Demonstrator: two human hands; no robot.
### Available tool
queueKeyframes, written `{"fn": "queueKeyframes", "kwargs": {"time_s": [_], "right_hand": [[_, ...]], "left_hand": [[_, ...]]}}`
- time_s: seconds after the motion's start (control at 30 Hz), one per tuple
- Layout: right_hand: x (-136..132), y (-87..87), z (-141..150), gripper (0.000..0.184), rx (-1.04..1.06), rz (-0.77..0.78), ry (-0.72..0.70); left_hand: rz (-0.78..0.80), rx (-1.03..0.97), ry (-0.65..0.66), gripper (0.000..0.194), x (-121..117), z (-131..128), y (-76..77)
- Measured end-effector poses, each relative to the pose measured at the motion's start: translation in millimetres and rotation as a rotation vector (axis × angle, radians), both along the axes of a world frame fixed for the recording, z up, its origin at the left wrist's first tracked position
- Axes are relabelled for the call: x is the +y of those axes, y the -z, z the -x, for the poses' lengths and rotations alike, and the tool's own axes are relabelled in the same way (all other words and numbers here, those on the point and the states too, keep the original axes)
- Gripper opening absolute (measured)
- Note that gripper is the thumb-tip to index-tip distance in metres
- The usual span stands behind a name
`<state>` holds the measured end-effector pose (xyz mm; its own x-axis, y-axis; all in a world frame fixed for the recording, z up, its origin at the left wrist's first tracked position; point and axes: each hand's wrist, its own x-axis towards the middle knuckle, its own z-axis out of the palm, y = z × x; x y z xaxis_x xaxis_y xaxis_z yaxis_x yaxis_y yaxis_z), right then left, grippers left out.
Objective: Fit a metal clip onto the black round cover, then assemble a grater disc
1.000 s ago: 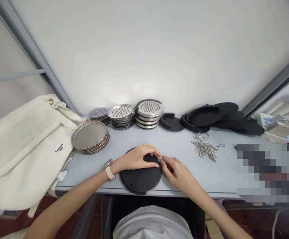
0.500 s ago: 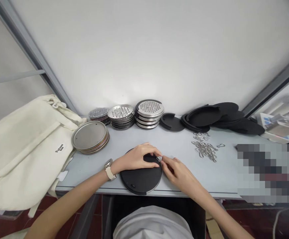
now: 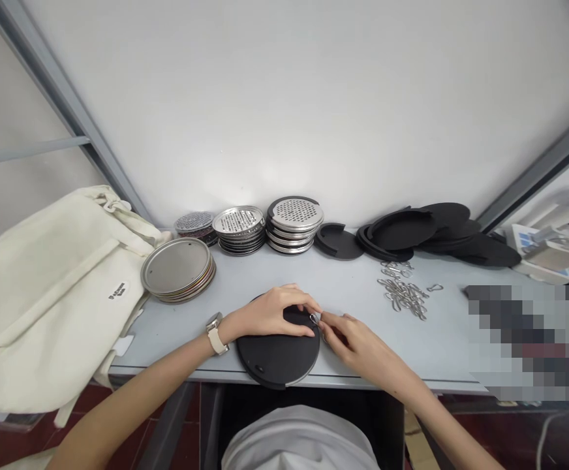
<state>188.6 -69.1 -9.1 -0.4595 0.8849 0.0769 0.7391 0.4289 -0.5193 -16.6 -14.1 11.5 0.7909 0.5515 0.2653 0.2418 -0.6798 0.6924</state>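
- The round black disc [image 3: 277, 356] with a raised, partial rim and a small slot near its lower left lies face up under the left hand, its near side reaching the front edge of the pale grey surface [image 3: 343, 287].
- A small silver metal clip [image 3: 314, 319] shows its loop at the upper right edge of the disc, between the fingertips of the two hands.
- The left hand [image 3: 277, 313] rests across the upper part of the disc, thumb and fingers spread apart, the thumb on its face and the fingers curving toward the clip.
- The right hand [image 3: 355, 343] sits just right of the disc, thumb and forefinger pinching the clip; its other fingers are curled in.
- Compared with half a second ago, the disc and the clip sit slightly nearer the person, and the right hand is a little lower too; the stacks behind are unmoved.
- Right of the hands, apart from them, lies a loose pile of silver metal clips [image 3: 404, 297].
- Left of the hands stands a stack of smooth grey round metal plates [image 3: 177, 264], close to a cream fabric bag [image 3: 64, 294].
- Behind are a stack of perforated silver discs with black rims [image 3: 294, 219] and overlapping black round discs [image 3: 402, 232].
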Motion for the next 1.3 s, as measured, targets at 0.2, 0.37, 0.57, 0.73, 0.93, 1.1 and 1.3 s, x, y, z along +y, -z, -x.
{"fn": "queueKeyframes", "kwargs": {"time_s": [0.2,0.37,0.57,0.73,0.93,1.1,1.3], "right_hand": [[-1,5.2,4,0.027,0.012,-0.014,0.036],[3,13.4,10,0.027,0.03,-0.05,0.09],[4,14.6,11,0.029,0.056,-0.046,0.116],[5,17.8,13,0.026,0.058,-0.082,0.141],[6,20.7,15,0.024,0.047,-0.116,0.159],[9,21.5,15,0.023,0.035,-0.12,0.147],[10,22.2,15,0.023,0.058,-0.113,0.155]], "left_hand": [[-0.049,0.006,-0.006,0.032,0,0,1.2],[-0.091,0.027,-0.072,0.037,0,0,3.3],[-0.085,0.046,-0.078,0.035,0,-1,3.0],[-0.133,0.049,-0.09,0.032,2,1,3.3],[-0.157,0.045,-0.104,0.029,4,3,5.1],[-0.161,0.052,-0.101,0.025,3,4,5.3],[-0.178,0.059,-0.118,0.025,3,3,4.6]]}}
